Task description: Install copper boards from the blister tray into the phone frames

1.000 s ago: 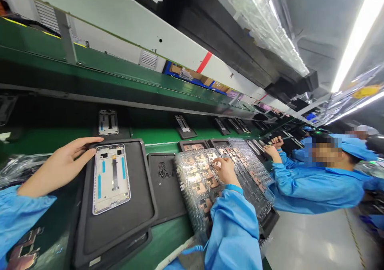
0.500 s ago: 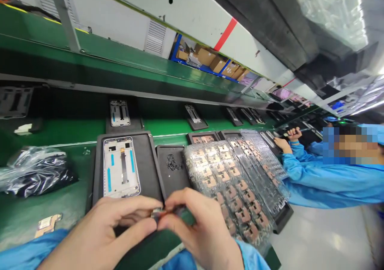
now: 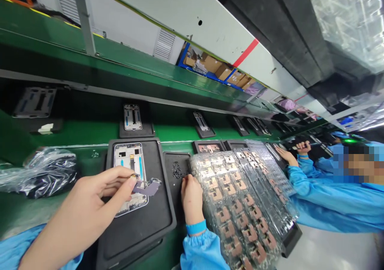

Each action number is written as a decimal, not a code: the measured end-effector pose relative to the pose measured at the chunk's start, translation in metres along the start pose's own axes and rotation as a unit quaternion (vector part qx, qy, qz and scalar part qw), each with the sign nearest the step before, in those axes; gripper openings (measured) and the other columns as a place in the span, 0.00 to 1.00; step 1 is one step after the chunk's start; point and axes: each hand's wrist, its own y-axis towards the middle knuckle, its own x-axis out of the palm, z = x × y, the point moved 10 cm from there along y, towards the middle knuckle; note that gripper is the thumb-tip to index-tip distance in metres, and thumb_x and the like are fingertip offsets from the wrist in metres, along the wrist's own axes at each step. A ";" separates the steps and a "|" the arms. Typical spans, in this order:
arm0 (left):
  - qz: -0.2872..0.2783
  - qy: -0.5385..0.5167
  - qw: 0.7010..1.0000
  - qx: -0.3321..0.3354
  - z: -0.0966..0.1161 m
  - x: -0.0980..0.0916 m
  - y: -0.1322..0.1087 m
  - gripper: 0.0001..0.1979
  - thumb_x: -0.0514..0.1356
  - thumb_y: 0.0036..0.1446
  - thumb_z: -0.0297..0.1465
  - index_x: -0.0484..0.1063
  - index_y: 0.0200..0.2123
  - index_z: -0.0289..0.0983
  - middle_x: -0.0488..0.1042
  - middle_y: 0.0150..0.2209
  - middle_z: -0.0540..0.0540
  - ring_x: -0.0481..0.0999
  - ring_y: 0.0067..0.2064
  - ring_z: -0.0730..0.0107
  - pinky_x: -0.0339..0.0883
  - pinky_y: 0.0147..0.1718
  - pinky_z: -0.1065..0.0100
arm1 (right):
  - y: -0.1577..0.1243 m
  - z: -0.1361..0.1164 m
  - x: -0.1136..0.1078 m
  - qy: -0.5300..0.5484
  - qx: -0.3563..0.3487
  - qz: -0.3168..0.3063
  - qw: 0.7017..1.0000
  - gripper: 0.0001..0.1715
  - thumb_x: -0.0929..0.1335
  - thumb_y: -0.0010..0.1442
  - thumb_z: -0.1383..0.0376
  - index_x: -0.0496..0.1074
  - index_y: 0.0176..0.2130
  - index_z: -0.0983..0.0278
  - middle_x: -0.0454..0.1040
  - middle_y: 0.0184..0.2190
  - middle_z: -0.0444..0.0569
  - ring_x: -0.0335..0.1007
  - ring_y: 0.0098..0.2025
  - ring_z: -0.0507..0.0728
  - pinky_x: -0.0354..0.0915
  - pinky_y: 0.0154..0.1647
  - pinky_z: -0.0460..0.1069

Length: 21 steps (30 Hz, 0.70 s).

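My left hand (image 3: 102, 194) pinches a small phone circuit board (image 3: 147, 187) between thumb and fingers. The board hovers over a white phone frame (image 3: 136, 162) with blue strips and a dark ribbon cable, which lies in a black foam tray (image 3: 144, 230). My right hand (image 3: 192, 194) reaches into a smaller dark tray (image 3: 177, 160), its fingertips closed at a scatter of tiny black parts (image 3: 177, 170). Whatever the right fingertips pinch is hidden.
Stacked clear plastic trays (image 3: 237, 198) of copper-coloured boards stand at my right. A plastic bag (image 3: 51, 172) of dark material lies at left. More phone frames (image 3: 132, 117) rest on black trays along the green belt. Further right, a co-worker's sleeves and hands (image 3: 288, 156) are busy.
My hands, together at a small part before, have parted. The left has lifted the circuit board over the phone frame; the right has moved to the tray of tiny black parts. The view has shifted.
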 end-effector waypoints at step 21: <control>-0.225 -0.164 0.959 -0.053 0.016 0.068 -0.015 0.19 0.60 0.67 0.50 0.70 0.37 0.40 0.62 0.24 0.56 0.67 0.24 0.72 0.72 0.20 0.72 | -0.085 -0.161 -0.148 0.201 -0.491 0.058 0.846 0.10 0.61 0.75 0.72 0.67 0.47 0.59 0.77 0.37 0.49 0.75 0.36 0.55 0.73 0.37 0.48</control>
